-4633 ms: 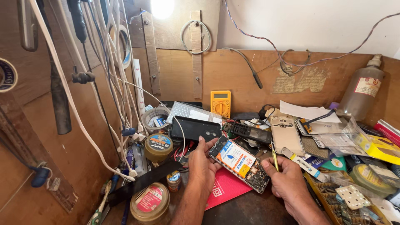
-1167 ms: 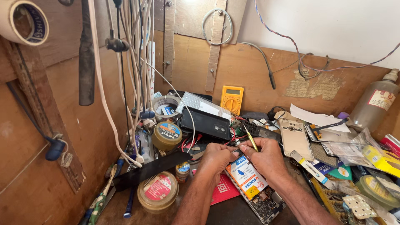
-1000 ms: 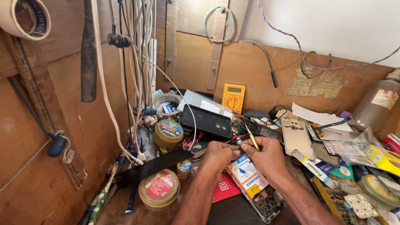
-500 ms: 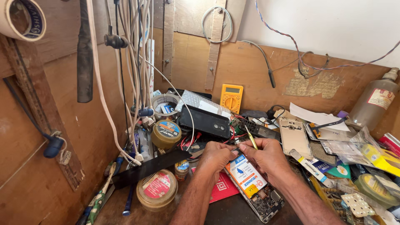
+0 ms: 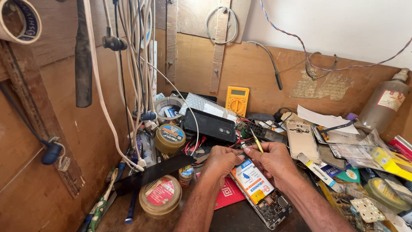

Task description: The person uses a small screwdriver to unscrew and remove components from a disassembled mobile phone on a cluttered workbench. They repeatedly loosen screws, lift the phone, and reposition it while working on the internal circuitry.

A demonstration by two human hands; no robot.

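An opened phone (image 5: 261, 192) lies on the bench with its back off, showing a white and blue battery and the circuit board. My left hand (image 5: 221, 160) rests at the phone's top left edge with its fingers curled on it. My right hand (image 5: 273, 160) sits on the phone's top right and pinches a thin yellow-handled tool (image 5: 256, 143) that points up and away. A red card (image 5: 226, 193) lies under the phone.
A black phone (image 5: 210, 125) and a yellow multimeter (image 5: 237, 100) stand behind my hands. Round tins (image 5: 160, 196), a black strip (image 5: 153, 172) and hanging cables (image 5: 128, 73) crowd the left. Phone covers (image 5: 302, 141), packets and a bottle (image 5: 383, 106) fill the right.
Both hands came together over the top of the opened phone, and my right hand now holds the yellow tool there. The view shifted slightly.
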